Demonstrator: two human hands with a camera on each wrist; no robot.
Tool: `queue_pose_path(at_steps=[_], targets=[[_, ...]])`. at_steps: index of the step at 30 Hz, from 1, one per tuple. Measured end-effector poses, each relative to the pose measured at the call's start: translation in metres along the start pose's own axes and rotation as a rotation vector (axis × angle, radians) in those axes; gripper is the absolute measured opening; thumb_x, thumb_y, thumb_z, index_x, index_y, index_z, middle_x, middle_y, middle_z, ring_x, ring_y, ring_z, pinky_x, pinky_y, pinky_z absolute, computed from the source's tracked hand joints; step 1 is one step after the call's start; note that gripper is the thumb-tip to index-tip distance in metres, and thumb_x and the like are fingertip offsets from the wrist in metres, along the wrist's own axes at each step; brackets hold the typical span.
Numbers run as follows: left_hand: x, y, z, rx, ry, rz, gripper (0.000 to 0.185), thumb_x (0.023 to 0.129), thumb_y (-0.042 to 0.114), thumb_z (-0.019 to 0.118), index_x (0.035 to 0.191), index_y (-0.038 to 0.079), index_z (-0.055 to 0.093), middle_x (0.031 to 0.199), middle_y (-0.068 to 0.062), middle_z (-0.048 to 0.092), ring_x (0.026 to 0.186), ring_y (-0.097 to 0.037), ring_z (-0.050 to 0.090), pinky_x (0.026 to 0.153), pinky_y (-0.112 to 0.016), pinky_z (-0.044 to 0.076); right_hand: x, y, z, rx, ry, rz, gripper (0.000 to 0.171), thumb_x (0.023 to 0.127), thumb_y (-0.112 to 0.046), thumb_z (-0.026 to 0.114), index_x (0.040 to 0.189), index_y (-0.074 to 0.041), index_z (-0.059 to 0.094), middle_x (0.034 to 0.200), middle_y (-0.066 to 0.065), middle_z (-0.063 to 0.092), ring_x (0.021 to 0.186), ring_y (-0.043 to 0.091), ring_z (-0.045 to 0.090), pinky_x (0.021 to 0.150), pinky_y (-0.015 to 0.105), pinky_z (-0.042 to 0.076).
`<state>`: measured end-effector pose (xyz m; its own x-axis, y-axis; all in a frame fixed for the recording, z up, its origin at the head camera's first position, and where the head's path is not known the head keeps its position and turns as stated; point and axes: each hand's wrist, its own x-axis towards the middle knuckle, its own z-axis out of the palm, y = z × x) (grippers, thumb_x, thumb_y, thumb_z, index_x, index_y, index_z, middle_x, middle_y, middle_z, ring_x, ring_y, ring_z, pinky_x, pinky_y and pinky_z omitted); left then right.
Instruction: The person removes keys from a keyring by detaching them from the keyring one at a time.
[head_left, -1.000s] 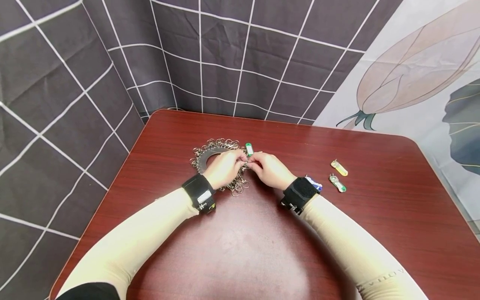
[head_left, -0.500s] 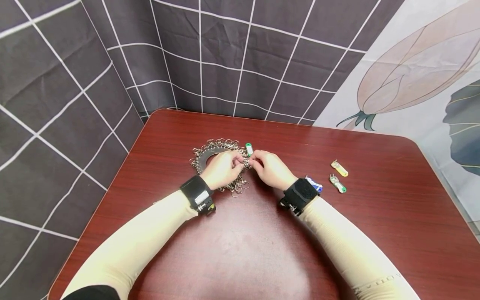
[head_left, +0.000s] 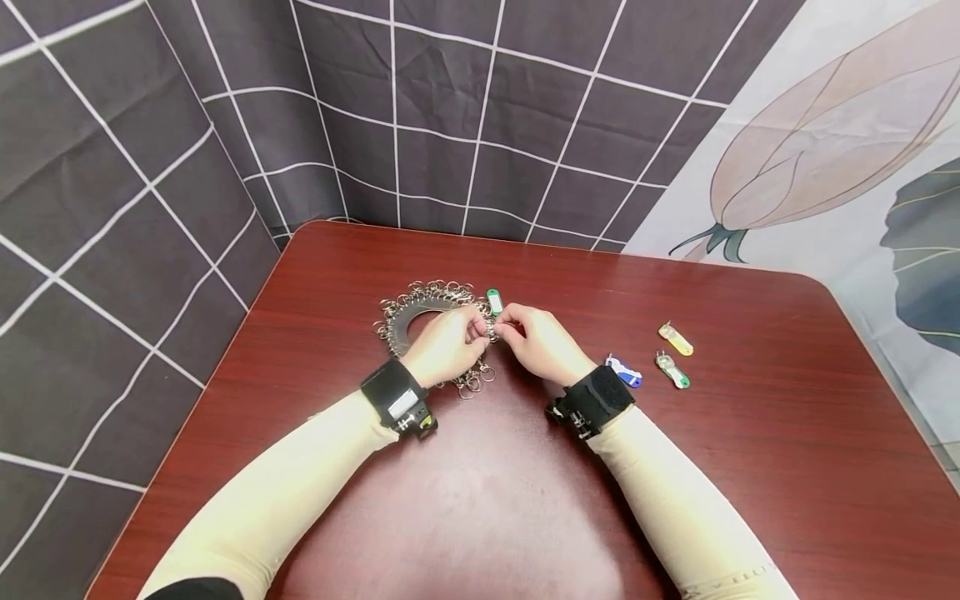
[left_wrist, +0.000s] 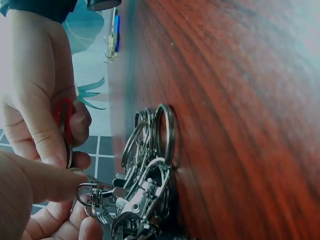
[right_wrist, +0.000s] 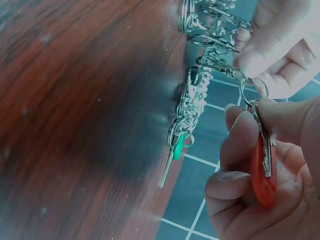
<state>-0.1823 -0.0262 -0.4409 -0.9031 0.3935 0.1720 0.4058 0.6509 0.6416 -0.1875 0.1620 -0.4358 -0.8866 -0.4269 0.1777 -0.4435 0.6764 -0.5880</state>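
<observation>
A flat grey ring [head_left: 405, 321] fringed with metal clasps and split rings lies on the table. At its right edge, my left hand [head_left: 447, 343] pinches one small metal clasp [right_wrist: 234, 73] between thumb and finger. My right hand [head_left: 542, 343] faces it, gripping a key [right_wrist: 266, 157] with a red tag [right_wrist: 261, 182]. The key's split ring [right_wrist: 242, 92] stands out from the right fingertips and overlaps the left fingertips in the right wrist view. In the left wrist view, more clasps [left_wrist: 140, 200] hang beside the left fingers. Both hands hide part of the ring.
A green-tagged key [head_left: 493, 302] sits at the ring's far right edge. To the right lie keys with a blue tag [head_left: 624, 372], a green tag [head_left: 672, 370] and a yellow tag [head_left: 677, 338]. Dark grid cloth [head_left: 442, 158] hangs behind the table [head_left: 465, 483].
The hands stay close together at the ring, with the fingertips shifting slightly. The right wrist has moved a little left, showing more of the blue-tagged key. The head view has shifted slightly.
</observation>
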Motion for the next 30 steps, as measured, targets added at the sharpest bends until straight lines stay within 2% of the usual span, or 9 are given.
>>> queue_pose_path(at_steps=[4, 13, 20, 24, 30], targets=[[-0.002, -0.001, 0.001, -0.007, -0.001, -0.012, 0.008, 0.086, 0.013, 0.066, 0.090, 0.012, 0.059, 0.079, 0.004, 0.062, 0.075, -0.010, 0.059, 0.069, -0.027, 0.047, 0.000, -0.001, 0.001, 0.011, -0.001, 0.015, 0.006, 0.095, -0.019, 0.062, 0.094, -0.016, 0.067, 0.088, -0.004, 0.065, 0.079, 0.013, 0.057, 0.075, 0.031, 0.045], [-0.002, -0.010, 0.000, -0.076, 0.052, 0.003, 0.007, 0.088, 0.009, 0.061, 0.093, 0.012, 0.058, 0.084, 0.002, 0.061, 0.079, -0.011, 0.059, 0.072, -0.026, 0.049, -0.002, -0.006, 0.002, 0.038, -0.025, 0.049, 0.005, 0.092, -0.021, 0.067, 0.094, -0.017, 0.069, 0.087, -0.006, 0.065, 0.080, 0.012, 0.057, 0.076, 0.031, 0.046], [-0.002, -0.014, -0.005, -0.135, 0.048, 0.039, 0.007, 0.091, 0.008, 0.061, 0.098, 0.010, 0.061, 0.086, 0.002, 0.062, 0.081, -0.011, 0.059, 0.076, -0.026, 0.049, 0.001, -0.004, 0.002, 0.062, -0.014, 0.020, 0.004, 0.092, -0.020, 0.066, 0.095, -0.018, 0.069, 0.086, -0.008, 0.065, 0.078, 0.011, 0.057, 0.075, 0.033, 0.048], [0.002, -0.011, -0.005, -0.166, 0.042, 0.060, 0.008, 0.092, 0.008, 0.061, 0.099, 0.010, 0.060, 0.087, 0.000, 0.062, 0.082, -0.012, 0.059, 0.075, -0.027, 0.049, 0.002, -0.001, -0.001, 0.057, -0.003, 0.036, 0.005, 0.093, -0.019, 0.065, 0.095, -0.016, 0.069, 0.085, -0.006, 0.065, 0.076, 0.012, 0.055, 0.072, 0.032, 0.046], [0.006, -0.008, -0.005, -0.148, 0.029, 0.029, 0.010, 0.091, 0.009, 0.062, 0.102, 0.009, 0.061, 0.088, 0.000, 0.063, 0.083, -0.012, 0.059, 0.076, -0.025, 0.049, 0.004, 0.004, -0.001, 0.044, -0.005, 0.013, 0.006, 0.095, -0.019, 0.063, 0.096, -0.015, 0.068, 0.086, -0.005, 0.064, 0.078, 0.013, 0.055, 0.073, 0.031, 0.045]])
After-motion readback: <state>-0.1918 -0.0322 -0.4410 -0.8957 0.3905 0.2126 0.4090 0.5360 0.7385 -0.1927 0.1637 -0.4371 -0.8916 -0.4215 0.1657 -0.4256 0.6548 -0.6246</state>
